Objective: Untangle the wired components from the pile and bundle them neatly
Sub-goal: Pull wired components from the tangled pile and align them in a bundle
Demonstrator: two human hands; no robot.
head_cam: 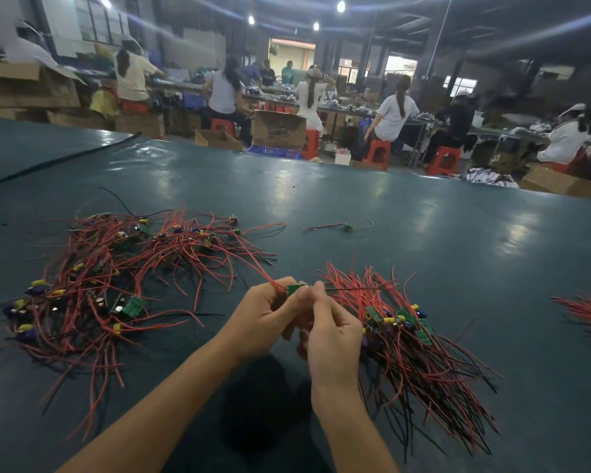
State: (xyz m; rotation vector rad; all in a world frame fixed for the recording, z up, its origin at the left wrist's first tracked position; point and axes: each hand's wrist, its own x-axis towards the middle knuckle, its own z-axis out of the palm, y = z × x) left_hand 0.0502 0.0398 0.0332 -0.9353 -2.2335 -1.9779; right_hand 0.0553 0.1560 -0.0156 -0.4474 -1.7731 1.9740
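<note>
Pinching one green board [296, 289] between them just right of the tangled pile [116, 278], the left hand [268, 314] and right hand [330, 327] seem mid-untangling, its red wire [253, 264] trailing back toward the pile; next, draw it free and lay it on the bundle [410, 339] farther right.

Bare forearms converge; left hand [270, 315] and right hand [333, 327] meet, curled fingers pinching one board [294, 289] together.

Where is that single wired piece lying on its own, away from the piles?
In the head view, the lone wired component lies on the dark green table, right of the tangled pile and beyond the sorted bundle.
</note>
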